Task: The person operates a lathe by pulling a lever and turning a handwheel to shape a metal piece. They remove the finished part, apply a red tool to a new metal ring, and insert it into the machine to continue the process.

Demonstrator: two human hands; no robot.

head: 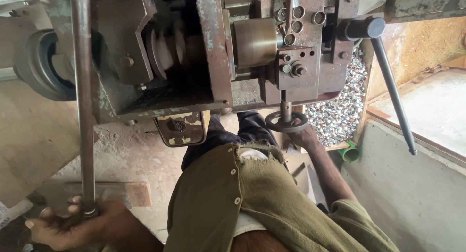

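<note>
My left hand (73, 224) is at the lower left, its fingers wrapped around the bottom end of a long rusty metal rod (83, 101) that rises along the left side of an old, worn machine (213, 53). My right hand (305, 136) reaches forward under the machine and grips a small dark handwheel (286, 122) on a short vertical shaft. Between my arms hangs my olive shirt (242, 203). Above the handwheel a brass-coloured cylinder (255, 42) sits next to a steel block with several round holes.
A heap of small shiny metal rings (340, 106) fills a bin to the right of the handwheel. A long black lever (394, 99) slants down at the right. A green cup (349, 154) lies below the bin. A wooden block (132, 193) rests on the dusty floor.
</note>
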